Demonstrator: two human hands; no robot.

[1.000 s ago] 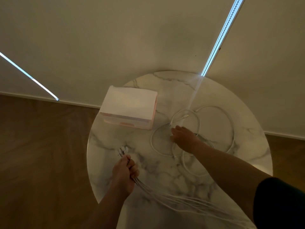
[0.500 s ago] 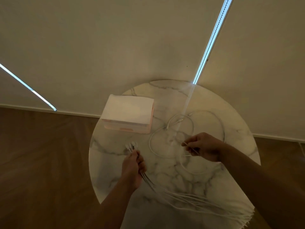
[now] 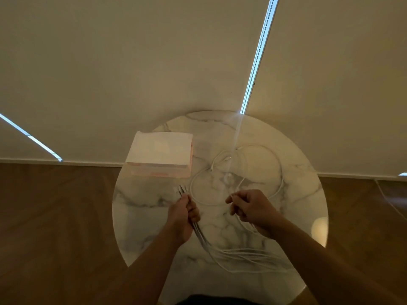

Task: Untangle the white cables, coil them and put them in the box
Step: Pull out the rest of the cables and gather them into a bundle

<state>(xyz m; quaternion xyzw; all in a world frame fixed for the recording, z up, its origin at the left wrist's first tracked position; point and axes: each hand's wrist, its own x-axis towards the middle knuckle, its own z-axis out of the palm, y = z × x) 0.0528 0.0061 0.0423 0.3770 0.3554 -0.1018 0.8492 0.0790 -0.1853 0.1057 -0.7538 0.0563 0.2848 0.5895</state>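
Near edge of the desk (image 3: 143,216): a cable bundle (image 3: 242,254) of several white strands lies fanned across the marble top. It runs from the near right portion toward the left hand (image 3: 184,216), and its right-hand end passes under the right forearm.

Left hand: positioned left of centre and closed in a fist around the cable bundle. The connector ends (image 3: 181,189) project just beyond the knuckles toward the far side and sit close together.

Right hand (image 3: 253,210): positioned right of centre, level with the left hand and apart from it. The fingers are curled, and thumb and fingertips pinch one white strand of the looped cables (image 3: 191,186). This strand rises from the desk to the fingers and drops again below the palm.

Centre to far right of the desk: the looped cables lie in several overlapping rings flat on the surface. One short end with a connector lies inside the rings, near the box.

Far left of the desk: the box (image 3: 160,155), white on top with pale pink sides, stands just beside the rings, not touching them. It overhangs the desk rim slightly at its left corner. No cable is in it.

Beyond the desk: a wooden floor (image 3: 55,216) and pale blinds (image 3: 132,62), with a bright vertical gap (image 3: 257,56).
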